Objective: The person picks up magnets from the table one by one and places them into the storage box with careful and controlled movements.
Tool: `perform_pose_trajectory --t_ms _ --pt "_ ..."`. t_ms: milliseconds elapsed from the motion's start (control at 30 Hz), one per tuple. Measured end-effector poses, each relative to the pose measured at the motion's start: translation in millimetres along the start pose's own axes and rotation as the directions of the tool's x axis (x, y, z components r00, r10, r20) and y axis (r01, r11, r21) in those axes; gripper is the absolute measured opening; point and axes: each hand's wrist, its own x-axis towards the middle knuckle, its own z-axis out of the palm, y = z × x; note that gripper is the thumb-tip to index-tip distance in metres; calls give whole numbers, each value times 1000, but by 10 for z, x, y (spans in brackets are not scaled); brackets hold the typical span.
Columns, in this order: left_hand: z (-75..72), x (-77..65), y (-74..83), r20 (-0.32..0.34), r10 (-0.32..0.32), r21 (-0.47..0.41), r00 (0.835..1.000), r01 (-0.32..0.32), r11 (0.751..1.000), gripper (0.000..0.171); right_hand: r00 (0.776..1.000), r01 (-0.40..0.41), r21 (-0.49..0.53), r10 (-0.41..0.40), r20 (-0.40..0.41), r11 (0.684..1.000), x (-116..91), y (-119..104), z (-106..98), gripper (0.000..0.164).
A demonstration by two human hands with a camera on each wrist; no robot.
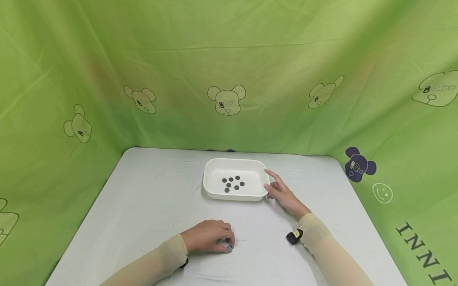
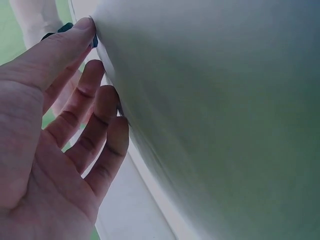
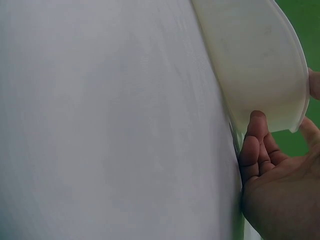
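Low over the near part of the table, my left hand [image 1: 211,237] pinches a small grey disc [image 1: 229,249] between thumb and fingertips. In the left wrist view the thumb [image 2: 75,42] and bent fingers reach the table surface, and the disc is mostly hidden. My right hand [image 1: 282,194] holds the right end of a white rectangular dish [image 1: 255,190], thumb and index finger at its rim. In the right wrist view the other fingers [image 3: 257,130] lie against the outer wall of the dish. Several dark grey discs [image 1: 230,179] lie flat and apart inside it.
A white cloth covers the table [image 1: 154,206]. Green curtains [image 1: 229,131] with printed bear heads hang along its back and sides. A black wrist device [image 1: 294,236] sits at the right sleeve.
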Motion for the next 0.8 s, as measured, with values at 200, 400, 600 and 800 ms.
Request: perform_pose_trajectory --t_ms 200,400,600,800 --pt "7 5 11 -1 10 -7 1000 -10 1000 20 1000 -1 -2 1 5 1000 -8 -10 -2 71" --pt "-12 12 25 12 10 0 1000 -10 1000 21 1000 -1 -1 1 -1 1000 -10 -6 3 71" --pt "-11 15 34 13 19 20 1000 -20 1000 22 1000 -1 -1 1 -2 1000 -5 8 4 70" --pt "-20 23 38 16 38 28 999 -39 999 22 1000 5 2 -5 -6 1000 -1 19 10 69"
